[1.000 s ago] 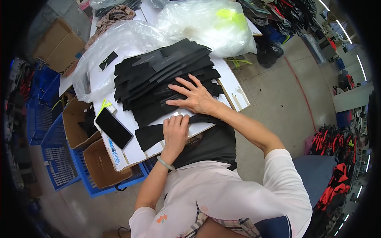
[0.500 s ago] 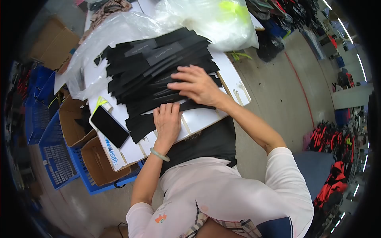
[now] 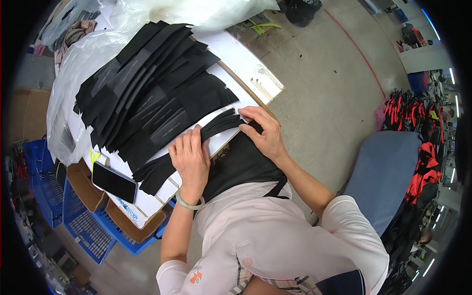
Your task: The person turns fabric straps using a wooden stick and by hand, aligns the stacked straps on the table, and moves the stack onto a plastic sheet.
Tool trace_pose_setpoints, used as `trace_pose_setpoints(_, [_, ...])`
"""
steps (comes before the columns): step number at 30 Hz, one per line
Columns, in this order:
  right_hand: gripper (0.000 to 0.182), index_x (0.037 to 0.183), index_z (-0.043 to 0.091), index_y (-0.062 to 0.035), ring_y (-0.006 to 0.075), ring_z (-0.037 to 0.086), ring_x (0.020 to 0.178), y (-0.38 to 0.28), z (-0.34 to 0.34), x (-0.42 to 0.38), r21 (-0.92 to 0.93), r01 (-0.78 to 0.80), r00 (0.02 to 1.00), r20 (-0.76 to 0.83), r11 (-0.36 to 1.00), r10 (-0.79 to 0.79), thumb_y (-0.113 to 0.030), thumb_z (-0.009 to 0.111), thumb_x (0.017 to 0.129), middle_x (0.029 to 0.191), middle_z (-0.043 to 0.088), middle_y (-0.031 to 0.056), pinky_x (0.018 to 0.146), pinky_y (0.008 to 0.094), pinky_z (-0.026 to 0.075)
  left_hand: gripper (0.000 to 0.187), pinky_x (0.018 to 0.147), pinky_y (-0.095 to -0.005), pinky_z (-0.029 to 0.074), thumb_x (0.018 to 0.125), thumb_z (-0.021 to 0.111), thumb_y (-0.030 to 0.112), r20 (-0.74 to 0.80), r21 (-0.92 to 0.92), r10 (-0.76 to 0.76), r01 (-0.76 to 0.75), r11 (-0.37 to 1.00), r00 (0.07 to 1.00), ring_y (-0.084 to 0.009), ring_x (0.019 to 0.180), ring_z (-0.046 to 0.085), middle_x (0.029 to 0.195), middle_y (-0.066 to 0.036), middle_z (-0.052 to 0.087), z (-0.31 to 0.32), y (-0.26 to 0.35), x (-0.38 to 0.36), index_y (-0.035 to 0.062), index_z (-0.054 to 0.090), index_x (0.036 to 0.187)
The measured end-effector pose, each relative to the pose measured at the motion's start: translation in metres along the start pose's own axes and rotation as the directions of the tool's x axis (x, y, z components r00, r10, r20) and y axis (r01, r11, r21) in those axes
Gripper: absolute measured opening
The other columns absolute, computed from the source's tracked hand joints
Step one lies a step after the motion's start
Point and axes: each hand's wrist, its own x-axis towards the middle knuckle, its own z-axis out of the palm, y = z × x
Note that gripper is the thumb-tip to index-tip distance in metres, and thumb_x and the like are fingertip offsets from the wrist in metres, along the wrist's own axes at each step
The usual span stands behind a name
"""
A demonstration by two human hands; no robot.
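Observation:
A narrow bundle of black fabric strips (image 3: 219,125) lies along the near edge of the white table. My left hand (image 3: 191,155), with a pale bangle at its wrist, is closed over the middle of the bundle; its thumb is hidden. At the bundle's right end, my right hand (image 3: 265,135) pinches the strip ends between thumb and fingers. Beyond both hands, a fanned stack of black fabric pieces (image 3: 167,93) covers much of the table. Several of these pieces carry dark grey printed patches.
A phone (image 3: 114,182) rests at the table's left corner. Clear plastic bags (image 3: 66,105) lie behind and left of the stack. Blue crates (image 3: 88,233) and a cardboard box (image 3: 130,227) stand below the left edge. A blue-grey covered surface (image 3: 381,172) is at right.
My right hand has come down from above the stack to the strip ends at the near edge. My left hand has shifted slightly left. The view has turned, and the stack appears farther left.

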Motion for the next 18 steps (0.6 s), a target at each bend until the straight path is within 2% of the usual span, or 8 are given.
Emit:
trace_pose_setpoints(4, [0.023, 0.106, 0.065, 0.0022, 0.0195, 0.062, 0.091, 0.01, -0.004, 0.011, 0.167, -0.047, 0.999, -0.018, 0.985, 0.051, -0.007, 0.065, 0.085, 0.105, 0.063, 0.0118, 0.076, 0.0289, 0.05, 0.042, 0.084, -0.0371, 0.039, 0.077, 0.071, 0.01, -0.007, 0.029, 0.013, -0.012, 1.0, 1.0, -0.0257, 0.095, 0.057, 0.103, -0.01, 0.062, 0.004, 0.001, -0.009, 0.0025, 0.057, 0.117])
trace_pose_setpoints(5, [0.02, 0.106, 0.067, 0.0007, 0.017, 0.061, 0.09, 0.011, -0.004, 0.014, 0.153, -0.039, 0.999, 0.001, 0.988, 0.039, -0.004, 0.063, 0.087, 0.102, 0.064, 0.009, 0.079, 0.0267, 0.049, 0.041, 0.083, -0.0369, 0.039, 0.077, 0.071, 0.009, -0.019, 0.032, 0.019, -0.018, 0.999, 1.0, -0.0254, 0.094, 0.057, 0.102, -0.01, 0.062, 0.004, 0.001, -0.01, 0.0029, 0.058, 0.116])
trace_pose_setpoints(8, [0.013, 0.095, 0.067, 0.0033, 0.0203, 0.062, 0.085, 0.006, -0.004, 0.017, 0.06, -0.033, 0.999, 0.024, 0.998, 0.032, -0.005, 0.064, 0.085, 0.098, 0.063, 0.0102, 0.071, 0.0292, 0.049, 0.042, 0.082, -0.0363, 0.039, 0.077, 0.07, 0.008, -0.016, 0.026, 0.015, -0.015, 1.0, 1.0, -0.0243, 0.094, 0.057, 0.101, -0.009, 0.063, 0.005, 0.001, -0.009, 0.0031, 0.058, 0.117])
trace_pose_setpoints(11, [0.011, 0.092, 0.067, 0.0034, 0.0215, 0.061, 0.082, 0.006, 0.0, 0.013, 0.012, 0.039, 0.999, -0.017, 0.999, -0.038, -0.004, 0.064, 0.085, 0.096, 0.062, 0.0099, 0.07, 0.0302, 0.049, 0.051, 0.081, -0.0355, 0.039, 0.074, 0.07, 0.004, -0.023, 0.022, 0.029, -0.028, 0.999, 0.999, -0.0229, 0.092, 0.057, 0.1, -0.008, 0.062, 0.006, 0.001, -0.007, 0.0044, 0.057, 0.123])
trace_pose_setpoints(14, [0.01, 0.091, 0.067, 0.0028, 0.0225, 0.061, 0.084, 0.008, -0.001, 0.011, 0.032, 0.044, 0.999, 0.001, 0.998, -0.044, -0.004, 0.063, 0.085, 0.095, 0.062, 0.0105, 0.071, 0.0313, 0.05, 0.058, 0.079, -0.0344, 0.037, 0.075, 0.068, 0.004, 0.011, 0.071, 0.049, -0.05, 0.996, 0.999, -0.0199, 0.087, 0.055, 0.098, -0.006, 0.059, 0.007, 0.001, -0.008, 0.017, 0.056, 0.131])
trace_pose_setpoints(17, [0.01, 0.091, 0.067, 0.0024, 0.0232, 0.062, 0.085, 0.014, -0.004, 0.013, -0.007, 0.139, 0.99, 0.033, 0.99, -0.138, -0.003, 0.062, 0.084, 0.093, 0.063, 0.0108, 0.073, 0.0311, 0.05, 0.063, 0.078, -0.0339, 0.036, 0.075, 0.067, 0.003, 0.09, 0.17, 0.086, -0.1, 0.98, 0.992, -0.0192, 0.084, 0.053, 0.097, -0.006, 0.058, 0.005, 0.001, -0.005, 0.0267, 0.055, 0.132])
trace_pose_setpoints(18, [0.01, 0.091, 0.067, 0.0021, 0.0234, 0.062, 0.085, 0.015, -0.005, 0.015, 0.008, 0.124, 0.992, 0.033, 0.992, -0.124, -0.003, 0.062, 0.084, 0.092, 0.064, 0.0108, 0.074, 0.0311, 0.05, 0.063, 0.078, -0.0342, 0.036, 0.075, 0.066, 0.003, 0.101, 0.171, 0.086, -0.103, 0.98, 0.991, -0.0194, 0.084, 0.053, 0.098, -0.006, 0.058, 0.004, 0.001, -0.005, 0.0275, 0.056, 0.132])
